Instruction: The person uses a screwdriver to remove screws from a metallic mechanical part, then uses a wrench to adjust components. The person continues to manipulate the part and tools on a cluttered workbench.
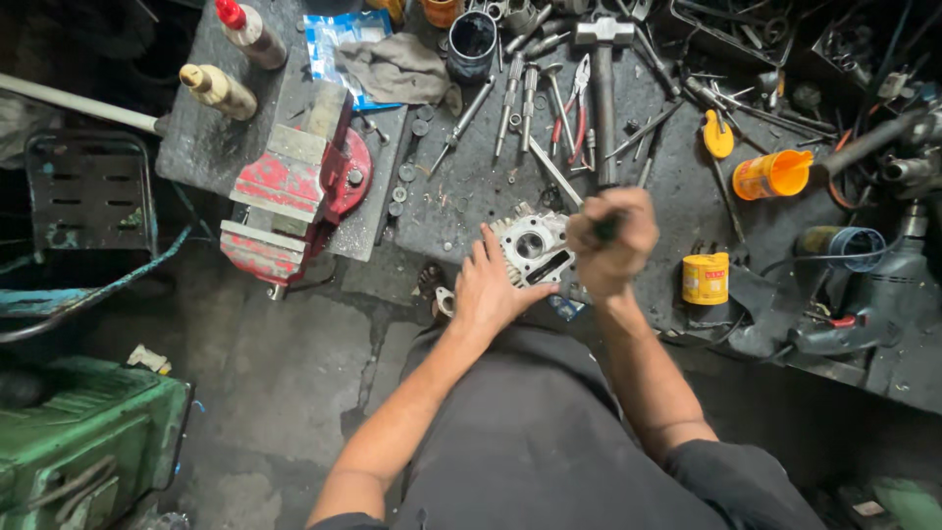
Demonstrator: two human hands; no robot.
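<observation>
The single head camera looked almost straight down from above the person's chest. It faced the cluttered bench (471, 186) ahead and the floor (285, 383) at left. Both forearms reached close beneath it.

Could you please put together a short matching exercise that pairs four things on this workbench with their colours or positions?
Things:
1. bench vise
2. hammer
3. engine cylinder head
4. tipped cup

Descriptions:
A. orange, lying on its side
B. red, at the bench's corner
C. gripped in the right hand
D. silver, steadied by the left hand

Pairs: 1-B, 2-C, 3-D, 4-A
</observation>
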